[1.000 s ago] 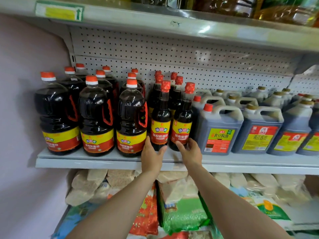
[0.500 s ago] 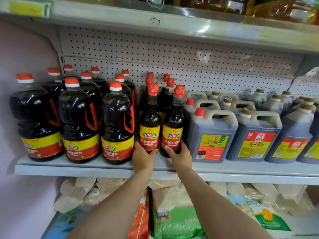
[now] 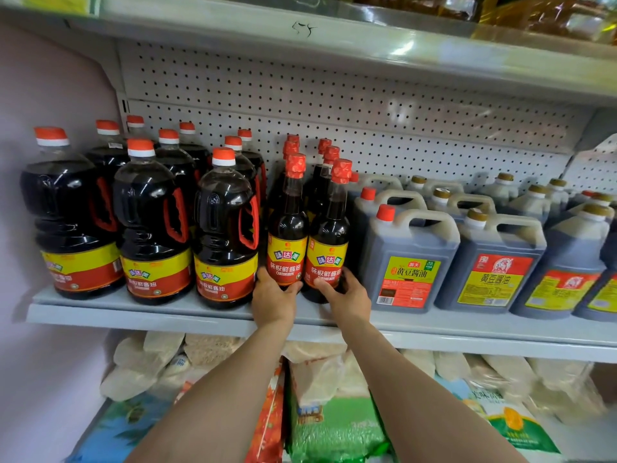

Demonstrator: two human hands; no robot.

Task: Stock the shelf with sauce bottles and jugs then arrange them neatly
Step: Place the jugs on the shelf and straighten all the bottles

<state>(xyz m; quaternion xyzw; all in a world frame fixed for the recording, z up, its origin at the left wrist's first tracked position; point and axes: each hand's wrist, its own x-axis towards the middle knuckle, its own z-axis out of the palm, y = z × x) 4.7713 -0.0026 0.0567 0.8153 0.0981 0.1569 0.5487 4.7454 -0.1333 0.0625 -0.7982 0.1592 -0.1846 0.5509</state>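
Here, just below the middle of the frame, both hands hold the bases of two slim sauce bottles standing side by side at the front edge of the grey shelf. The left hand curls around the bottom of the left bottle, thumb across the front under the label. The right hand grips the foot of the right bottle in the same way, fingers wrapped round its right side. The two bottles touch, both upright, labels facing out, with more red-capped slim bottles lined up behind them toward the pegboard back.

Left of the hands, in the left half of the frame, stand rows of big dark bottles with red handles and red-and-white caps; the nearest one is just beside the left hand. Right of the hands, grey jugs with moulded handles fill the shelf out to the right edge, the nearest just beside the right hand. Along the bottom of the frame, under the forearms, lie sacks on the lower shelf. Across the top runs the upper shelf.
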